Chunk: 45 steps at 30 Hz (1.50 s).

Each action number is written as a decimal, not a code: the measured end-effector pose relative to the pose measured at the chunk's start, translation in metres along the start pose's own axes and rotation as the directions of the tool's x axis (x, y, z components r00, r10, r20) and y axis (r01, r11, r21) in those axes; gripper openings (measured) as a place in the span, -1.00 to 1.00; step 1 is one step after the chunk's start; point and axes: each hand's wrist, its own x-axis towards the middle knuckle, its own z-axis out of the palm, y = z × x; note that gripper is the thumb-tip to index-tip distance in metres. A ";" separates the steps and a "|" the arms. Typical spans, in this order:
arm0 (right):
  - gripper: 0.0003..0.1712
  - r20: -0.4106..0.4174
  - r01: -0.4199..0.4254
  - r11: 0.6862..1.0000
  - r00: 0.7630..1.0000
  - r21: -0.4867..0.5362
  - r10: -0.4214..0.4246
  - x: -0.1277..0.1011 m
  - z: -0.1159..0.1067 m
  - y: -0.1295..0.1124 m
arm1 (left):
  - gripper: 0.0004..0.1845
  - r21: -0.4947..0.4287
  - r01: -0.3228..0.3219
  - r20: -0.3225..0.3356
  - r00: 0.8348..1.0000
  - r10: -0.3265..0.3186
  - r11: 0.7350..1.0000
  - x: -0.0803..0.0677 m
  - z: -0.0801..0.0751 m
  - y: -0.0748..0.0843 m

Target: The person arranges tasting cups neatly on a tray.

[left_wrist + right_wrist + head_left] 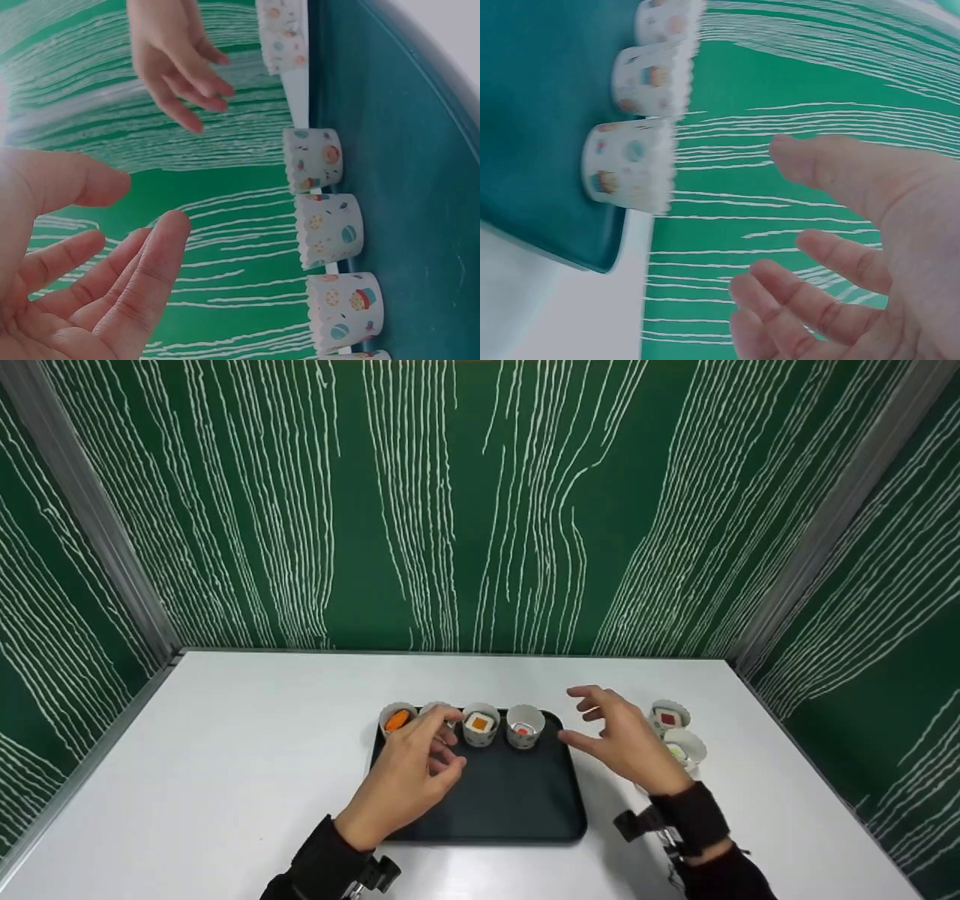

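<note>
Left hand (409, 776): centre of the head frame, over the left part of the dark tray (510, 802); fingers loosely bent and spread, thumb well apart from them. Right hand (626, 735): right of centre, just beyond the tray's upper right corner; fingers likewise spread, thumb held away.

Four patterned paper cups stand in a row along the tray's upper edge: leftmost cup (388, 711) with an orange piece (397, 721); second cup (431, 706) mostly hidden behind the left hand, contents unclear; third cup (480, 741) with an orange-centred white block (479, 723); rightmost cup (521, 743) with a red-marked white piece. At right, behind the right hand, two more cups (694, 744) stand on the white table (285, 742)
</note>
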 end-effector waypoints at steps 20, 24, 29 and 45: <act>-0.39 -0.004 -0.254 0.946 0.966 -0.201 0.258 -0.070 -0.069 0.050 | -0.60 0.026 -0.011 0.001 1.000 0.011 1.000 -0.001 -0.002 0.005; -0.22 0.088 -0.343 0.912 0.925 -0.224 0.370 -0.071 -0.075 0.061 | -0.61 0.016 -0.012 -0.001 1.000 0.012 1.000 -0.001 -0.003 0.004; -0.11 0.151 -0.395 0.890 0.888 -0.229 0.434 -0.072 -0.074 0.070 | -0.64 0.014 -0.024 -0.007 1.000 0.024 1.000 -0.001 -0.005 0.004; -0.11 0.194 -0.434 0.883 0.864 -0.182 0.464 -0.065 -0.051 0.087 | -0.62 0.014 -0.040 -0.004 0.999 0.040 0.999 -0.001 -0.004 0.004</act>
